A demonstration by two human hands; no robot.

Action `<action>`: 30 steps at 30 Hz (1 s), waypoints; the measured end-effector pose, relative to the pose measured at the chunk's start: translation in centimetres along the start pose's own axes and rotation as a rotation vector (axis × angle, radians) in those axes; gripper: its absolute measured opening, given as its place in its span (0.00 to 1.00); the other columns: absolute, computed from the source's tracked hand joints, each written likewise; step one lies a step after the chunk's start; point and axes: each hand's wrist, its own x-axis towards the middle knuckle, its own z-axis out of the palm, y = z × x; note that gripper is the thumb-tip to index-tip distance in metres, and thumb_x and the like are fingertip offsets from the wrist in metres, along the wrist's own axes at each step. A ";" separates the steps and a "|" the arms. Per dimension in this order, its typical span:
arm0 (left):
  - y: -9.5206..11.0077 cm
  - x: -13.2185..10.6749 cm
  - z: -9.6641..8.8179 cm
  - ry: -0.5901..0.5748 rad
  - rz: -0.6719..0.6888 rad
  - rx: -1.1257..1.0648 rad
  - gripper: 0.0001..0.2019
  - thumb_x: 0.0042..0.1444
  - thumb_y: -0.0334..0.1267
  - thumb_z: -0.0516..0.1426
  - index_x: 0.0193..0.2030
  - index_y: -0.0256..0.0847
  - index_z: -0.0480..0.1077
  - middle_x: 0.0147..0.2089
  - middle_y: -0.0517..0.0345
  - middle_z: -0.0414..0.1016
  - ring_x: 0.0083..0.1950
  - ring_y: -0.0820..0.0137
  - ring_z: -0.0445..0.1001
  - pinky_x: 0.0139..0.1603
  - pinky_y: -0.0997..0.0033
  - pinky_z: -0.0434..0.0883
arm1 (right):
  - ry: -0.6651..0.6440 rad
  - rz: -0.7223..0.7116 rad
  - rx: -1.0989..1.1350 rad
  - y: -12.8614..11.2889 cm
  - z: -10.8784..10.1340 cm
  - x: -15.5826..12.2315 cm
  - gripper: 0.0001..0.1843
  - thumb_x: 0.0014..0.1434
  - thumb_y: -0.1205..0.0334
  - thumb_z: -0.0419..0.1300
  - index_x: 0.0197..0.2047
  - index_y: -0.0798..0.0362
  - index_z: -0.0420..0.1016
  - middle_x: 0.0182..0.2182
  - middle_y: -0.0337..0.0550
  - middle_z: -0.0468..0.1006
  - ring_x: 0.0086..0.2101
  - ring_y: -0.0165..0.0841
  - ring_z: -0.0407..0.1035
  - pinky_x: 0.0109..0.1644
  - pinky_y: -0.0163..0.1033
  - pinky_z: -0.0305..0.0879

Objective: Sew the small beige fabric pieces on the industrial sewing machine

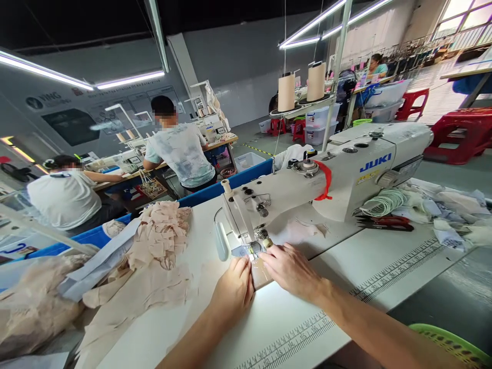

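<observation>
Sewing machine (342, 179) stands on the worktop (284, 315), long axis running from upper right to its needle end (251, 245) at lower left. Left hand (232, 287), fingers bunched, and right hand (290, 269), fingers extended, flank the needle end; grip cannot be told. Beige cloth pile (163, 230) lies left.

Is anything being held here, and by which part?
It can't be told: left hand and right hand are at the sewing machine, any grip hidden.
</observation>
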 end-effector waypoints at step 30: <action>-0.4 0.9 0.7 -0.041 0.093 0.207 0.19 0.63 0.28 0.45 0.44 0.32 0.77 0.43 0.41 0.79 0.45 0.59 0.74 0.47 0.60 0.76 | 0.002 0.312 0.361 3.0 1.4 2.9 0.12 0.66 0.63 0.51 0.31 0.51 0.69 0.24 0.39 0.75 0.26 0.30 0.63 0.32 0.35 0.52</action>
